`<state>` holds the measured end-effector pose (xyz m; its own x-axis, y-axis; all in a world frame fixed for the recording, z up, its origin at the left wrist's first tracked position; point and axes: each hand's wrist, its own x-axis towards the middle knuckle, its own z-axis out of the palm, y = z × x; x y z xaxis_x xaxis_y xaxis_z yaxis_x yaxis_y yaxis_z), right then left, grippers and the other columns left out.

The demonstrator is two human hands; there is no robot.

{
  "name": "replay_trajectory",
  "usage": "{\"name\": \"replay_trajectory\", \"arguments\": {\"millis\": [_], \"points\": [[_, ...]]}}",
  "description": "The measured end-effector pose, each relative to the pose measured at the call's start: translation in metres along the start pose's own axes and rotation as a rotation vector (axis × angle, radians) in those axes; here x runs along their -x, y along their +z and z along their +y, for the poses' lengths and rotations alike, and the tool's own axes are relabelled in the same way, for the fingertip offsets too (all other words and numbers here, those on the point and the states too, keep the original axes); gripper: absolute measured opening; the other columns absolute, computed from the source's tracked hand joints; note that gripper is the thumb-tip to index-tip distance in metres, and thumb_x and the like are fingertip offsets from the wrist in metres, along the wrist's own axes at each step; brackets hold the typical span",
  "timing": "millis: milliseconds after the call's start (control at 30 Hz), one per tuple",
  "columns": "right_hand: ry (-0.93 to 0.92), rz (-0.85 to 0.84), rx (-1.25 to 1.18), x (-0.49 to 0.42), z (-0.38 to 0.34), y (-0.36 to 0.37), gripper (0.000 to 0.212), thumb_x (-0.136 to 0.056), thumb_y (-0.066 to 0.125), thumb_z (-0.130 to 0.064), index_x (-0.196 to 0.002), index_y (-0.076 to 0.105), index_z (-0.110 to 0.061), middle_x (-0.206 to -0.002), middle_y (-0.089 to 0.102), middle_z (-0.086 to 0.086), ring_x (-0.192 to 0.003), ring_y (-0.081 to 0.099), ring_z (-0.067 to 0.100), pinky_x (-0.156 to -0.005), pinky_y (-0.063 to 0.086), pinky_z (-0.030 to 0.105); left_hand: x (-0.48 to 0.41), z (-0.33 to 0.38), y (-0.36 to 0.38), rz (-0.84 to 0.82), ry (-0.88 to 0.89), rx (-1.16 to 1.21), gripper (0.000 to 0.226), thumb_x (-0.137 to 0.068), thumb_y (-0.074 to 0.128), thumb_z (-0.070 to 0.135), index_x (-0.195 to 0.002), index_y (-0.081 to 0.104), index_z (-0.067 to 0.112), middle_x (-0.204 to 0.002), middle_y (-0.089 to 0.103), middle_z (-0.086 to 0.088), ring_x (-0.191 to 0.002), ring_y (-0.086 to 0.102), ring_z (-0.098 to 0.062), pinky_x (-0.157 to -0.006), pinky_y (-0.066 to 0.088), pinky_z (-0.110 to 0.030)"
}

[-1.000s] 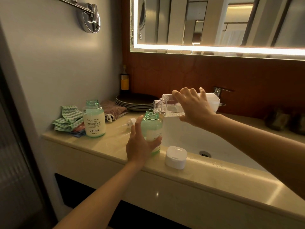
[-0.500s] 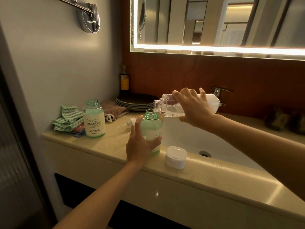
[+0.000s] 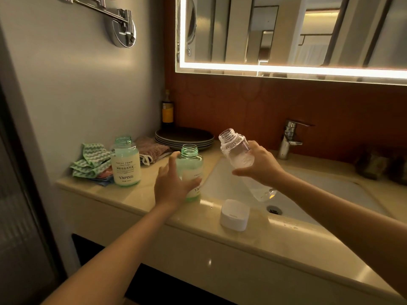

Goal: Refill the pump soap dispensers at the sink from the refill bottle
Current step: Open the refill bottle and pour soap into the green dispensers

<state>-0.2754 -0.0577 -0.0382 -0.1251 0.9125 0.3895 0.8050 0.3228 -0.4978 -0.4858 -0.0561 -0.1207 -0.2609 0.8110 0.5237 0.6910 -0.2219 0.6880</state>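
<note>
- Left hand: fingers and thumb wrap the open green dispenser bottle, which stands upright on the surface beside the basin.
- Right hand: fingers curl round the clear refill bottle, tilted mouth-up over the basin.

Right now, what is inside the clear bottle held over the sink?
Clear liquid with some foam shows through the clear bottle, seemingly pooled toward its lower end. The right hand wraps its middle, hiding that part.
</note>
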Motion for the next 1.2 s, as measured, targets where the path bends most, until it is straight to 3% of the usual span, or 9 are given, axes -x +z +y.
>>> {"name": "replay_trajectory", "arguments": {"millis": [133, 500, 600, 733, 800, 867, 967, 1067, 1200], "points": [[0.030, 0.012, -0.129, 0.000, 0.006, 0.005, 0.074, -0.067, 0.081, -0.025, -0.129, 0.042, -0.014, -0.123, 0.052, 0.008, -0.098, 0.044, 0.015, -0.078, 0.040, 0.027, -0.019, -0.011, -0.004, -0.003, -0.030, -0.072, 0.087, -0.066, 0.076, 0.050, -0.136, 0.029, 0.027, -0.125, 0.051, -0.013, -0.115, 0.046, -0.029, -0.089, 0.044, -0.040], [0.069, 0.028, -0.217, -0.008, 0.008, 0.023, 0.078, -0.065, 0.082, -0.027, -0.130, 0.042, -0.015, -0.126, 0.051, 0.009, -0.101, 0.045, 0.016, -0.081, 0.041, 0.029, -0.037, -0.026, 0.002, 0.039, -0.018, -0.117, 0.090, -0.064, 0.075, 0.054, -0.136, 0.028, 0.027, -0.130, 0.051, -0.008, -0.118, 0.042, -0.028, -0.091, 0.042, -0.041], [0.074, 0.038, -0.219, -0.009, 0.006, 0.026, 0.078, -0.065, 0.082, -0.027, -0.130, 0.042, -0.014, -0.125, 0.051, 0.009, -0.101, 0.045, 0.016, -0.080, 0.039, 0.028, -0.036, -0.028, -0.002, 0.041, 0.026, -0.120, 0.096, -0.062, 0.067, 0.067, -0.139, 0.027, 0.025, -0.131, 0.051, -0.007, -0.118, 0.044, -0.028, -0.092, 0.042, -0.041], [0.054, 0.038, -0.216, -0.009, 0.005, 0.027, 0.078, -0.065, 0.082, -0.025, -0.130, 0.041, -0.013, -0.125, 0.052, 0.009, -0.101, 0.045, 0.017, -0.080, 0.038, 0.027, -0.028, -0.038, -0.018, 0.347, 0.054, -0.066, 0.088, -0.073, 0.046, 0.074, -0.135, 0.036, 0.012, -0.115, 0.055, -0.013, -0.102, 0.051, -0.027, -0.083, 0.042, -0.039], [0.051, 0.034, -0.213, -0.010, 0.006, 0.028, 0.079, -0.066, 0.082, -0.025, -0.132, 0.040, -0.013, -0.127, 0.051, 0.010, -0.105, 0.047, 0.019, -0.081, 0.038, 0.028, -0.028, -0.050, -0.029, 0.560, 0.037, -0.075, 0.077, -0.077, 0.052, 0.064, -0.125, 0.044, 0.004, -0.110, 0.053, -0.017, -0.099, 0.049, -0.031, -0.084, 0.039, -0.041], [0.049, 0.030, -0.207, -0.010, 0.005, 0.028, 0.078, -0.066, 0.082, -0.025, -0.131, 0.041, -0.013, -0.126, 0.052, 0.010, -0.103, 0.046, 0.019, -0.079, 0.036, 0.026, -0.034, -0.066, -0.039, 0.642, -0.066, -0.088, 0.076, -0.072, 0.068, 0.050, -0.127, 0.042, 0.003, -0.120, 0.048, -0.021, -0.109, 0.045, -0.037, -0.091, 0.036, -0.046], [0.035, 0.032, -0.200, -0.009, 0.004, 0.028, 0.077, -0.066, 0.082, -0.023, -0.131, 0.042, -0.012, -0.124, 0.052, 0.010, -0.098, 0.044, 0.016, -0.077, 0.034, 0.025, -0.046, -0.089, -0.053, 0.500, -0.206, -0.044, 0.096, -0.063, 0.081, 0.041, -0.138, 0.029, 0.011, -0.137, 0.037, -0.020, -0.124, 0.035, -0.037, -0.100, 0.034, -0.049], [0.035, 0.032, -0.191, -0.009, 0.004, 0.028, 0.078, -0.066, 0.082, -0.023, -0.131, 0.041, -0.012, -0.126, 0.052, 0.010, -0.099, 0.043, 0.015, -0.078, 0.034, 0.024, -0.060, -0.107, -0.065, 0.335, -0.280, 0.011, 0.108, -0.060, 0.084, 0.039, -0.142, 0.018, 0.017, -0.135, 0.043, -0.020, -0.122, 0.042, -0.036, -0.097, 0.040, -0.047], [0.038, 0.016, -0.184, -0.009, 0.005, 0.029, 0.077, -0.064, 0.083, -0.025, -0.129, 0.043, -0.013, -0.124, 0.053, 0.010, -0.099, 0.044, 0.016, -0.079, 0.036, 0.025, -0.074, -0.108, -0.073, 0.171, -0.333, 0.041, 0.095, -0.063, 0.084, 0.033, -0.136, 0.026, 0.014, -0.132, 0.050, -0.016, -0.117, 0.050, -0.033, -0.094, 0.043, -0.045]]}}
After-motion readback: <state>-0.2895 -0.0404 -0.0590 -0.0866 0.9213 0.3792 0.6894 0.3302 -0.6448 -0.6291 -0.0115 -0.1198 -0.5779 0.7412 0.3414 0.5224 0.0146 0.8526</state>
